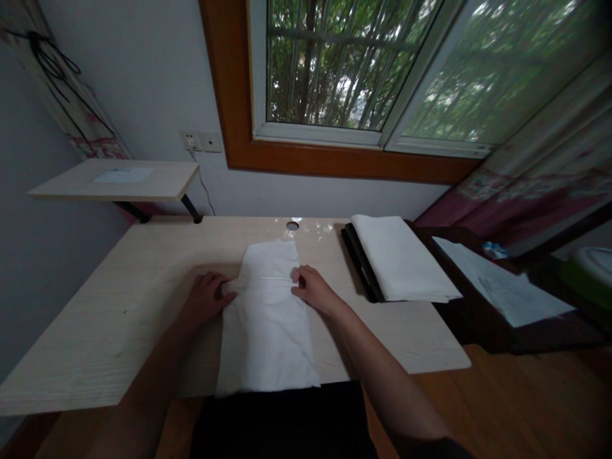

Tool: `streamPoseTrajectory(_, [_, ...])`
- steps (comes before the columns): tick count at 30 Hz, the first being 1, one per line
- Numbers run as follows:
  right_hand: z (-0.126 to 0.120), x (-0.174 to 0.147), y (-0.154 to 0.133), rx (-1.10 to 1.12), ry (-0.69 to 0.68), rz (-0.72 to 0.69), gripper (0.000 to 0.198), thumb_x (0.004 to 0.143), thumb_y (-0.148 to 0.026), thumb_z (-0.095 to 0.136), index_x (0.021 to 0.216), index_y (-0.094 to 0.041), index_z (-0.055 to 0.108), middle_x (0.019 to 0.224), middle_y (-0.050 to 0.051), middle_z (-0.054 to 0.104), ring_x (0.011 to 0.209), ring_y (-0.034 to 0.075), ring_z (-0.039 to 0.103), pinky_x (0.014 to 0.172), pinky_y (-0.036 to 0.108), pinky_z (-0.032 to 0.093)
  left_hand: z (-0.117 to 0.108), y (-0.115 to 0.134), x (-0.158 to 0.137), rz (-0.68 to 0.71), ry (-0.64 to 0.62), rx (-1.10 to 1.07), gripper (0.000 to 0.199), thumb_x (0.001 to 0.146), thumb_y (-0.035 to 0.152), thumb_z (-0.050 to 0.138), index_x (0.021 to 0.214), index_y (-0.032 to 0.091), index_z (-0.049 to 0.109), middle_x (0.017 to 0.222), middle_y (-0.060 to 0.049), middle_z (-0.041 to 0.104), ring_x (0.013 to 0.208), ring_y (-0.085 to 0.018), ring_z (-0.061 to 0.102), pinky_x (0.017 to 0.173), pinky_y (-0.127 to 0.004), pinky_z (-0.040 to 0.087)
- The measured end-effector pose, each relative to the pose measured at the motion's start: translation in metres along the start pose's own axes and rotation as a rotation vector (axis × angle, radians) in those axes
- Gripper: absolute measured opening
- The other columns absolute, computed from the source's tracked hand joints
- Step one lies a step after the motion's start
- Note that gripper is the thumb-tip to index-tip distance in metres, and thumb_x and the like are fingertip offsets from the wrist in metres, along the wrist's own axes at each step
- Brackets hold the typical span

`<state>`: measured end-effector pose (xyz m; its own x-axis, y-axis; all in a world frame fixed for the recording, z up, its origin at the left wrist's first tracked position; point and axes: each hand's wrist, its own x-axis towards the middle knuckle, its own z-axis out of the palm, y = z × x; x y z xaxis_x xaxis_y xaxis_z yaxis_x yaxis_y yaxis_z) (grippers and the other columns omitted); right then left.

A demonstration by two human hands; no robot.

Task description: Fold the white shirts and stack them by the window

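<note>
A long piece of white cloth (272, 338) lies on the pale wooden desk (143, 280), with a crosswise fold or seam near its upper third. Its near end reaches the desk's front edge. My left hand (205, 297) pinches the left side of the cloth at that line, thumb on top. Across from it, my right hand (314, 288) grips the right side at the same height between thumb and fingers. Slight wrinkles run along the fabric. Whether it is a garment or a plain sheet, I cannot tell.
On the desk's right, white sheets (404, 261) rest over a black flat item (362, 264). A raised shelf (157, 182) stands at the back left. Beyond the right edge, papers (497, 284) lie on a dark surface. A cable hole (292, 225) is at the back.
</note>
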<state>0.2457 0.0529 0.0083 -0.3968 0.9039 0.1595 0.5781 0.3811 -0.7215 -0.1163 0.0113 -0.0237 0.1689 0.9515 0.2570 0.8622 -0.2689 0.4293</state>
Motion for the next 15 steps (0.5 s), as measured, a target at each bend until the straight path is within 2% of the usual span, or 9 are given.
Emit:
streamPoseTrajectory(3, [0.002,-0.006,-0.007,0.158,0.008,0.035,0.022,0.071,-0.012,0.066,0.088,-0.022,0.056,0.082,-0.003,0.053,0.076,0.016,0.05,0.072,0.028,0.038,0.0,-0.003,0.0,-0.018,-0.015,-0.071,0.058,0.083,0.06,0.069,0.124,0.02,0.065,0.118,-0.012,0.069,0.112,-0.032,0.06,0.102,-0.048,0.046])
streamPoseTrajectory(6, [0.003,-0.012,-0.011,0.375,0.023,0.042,0.03,0.076,-0.019,0.065,0.103,-0.024,0.055,0.092,-0.003,0.055,0.074,0.014,0.05,0.069,0.027,0.04,-0.001,-0.005,0.003,-0.032,-0.054,-0.11,0.07,0.082,0.06,0.069,0.139,0.022,0.057,0.119,-0.011,0.07,0.109,-0.031,0.062,0.101,-0.048,0.045])
streamPoseTrajectory(8, [0.006,-0.014,-0.012,0.509,0.06,0.057,0.036,0.079,-0.025,0.067,0.113,-0.026,0.054,0.099,-0.002,0.055,0.076,0.013,0.051,0.069,0.026,0.042,-0.002,-0.005,0.006,-0.047,-0.101,-0.109,0.068,0.082,0.059,0.068,0.139,0.023,0.058,0.117,-0.011,0.07,0.106,-0.031,0.063,0.1,-0.047,0.044])
streamPoseTrajectory(10, [0.009,-0.016,-0.011,0.618,0.099,0.113,0.042,0.08,-0.032,0.069,0.119,-0.028,0.053,0.103,-0.001,0.053,0.075,0.012,0.052,0.066,0.025,0.042,-0.003,-0.004,0.009,-0.066,-0.148,-0.108,0.059,0.082,0.058,0.067,0.129,0.022,0.066,0.112,-0.011,0.071,0.104,-0.032,0.062,0.097,-0.047,0.045])
streamPoseTrajectory(12, [0.013,-0.016,-0.009,0.685,0.119,0.188,0.05,0.078,-0.039,0.073,0.123,-0.03,0.051,0.104,-0.001,0.051,0.073,0.012,0.052,0.062,0.024,0.042,-0.004,-0.003,0.013,-0.082,-0.18,-0.105,0.047,0.079,0.056,0.068,0.11,0.02,0.072,0.104,-0.011,0.071,0.099,-0.032,0.062,0.093,-0.046,0.045])
streamPoseTrajectory(15, [0.016,-0.017,-0.007,0.677,0.085,0.261,0.064,0.074,-0.043,0.079,0.129,-0.031,0.051,0.093,-0.004,0.051,0.069,0.012,0.051,0.06,0.024,0.042,-0.007,0.001,0.017,-0.099,-0.172,-0.123,0.036,0.073,0.054,0.072,0.083,0.021,0.069,0.088,-0.008,0.065,0.09,-0.029,0.059,0.087,-0.043,0.047])
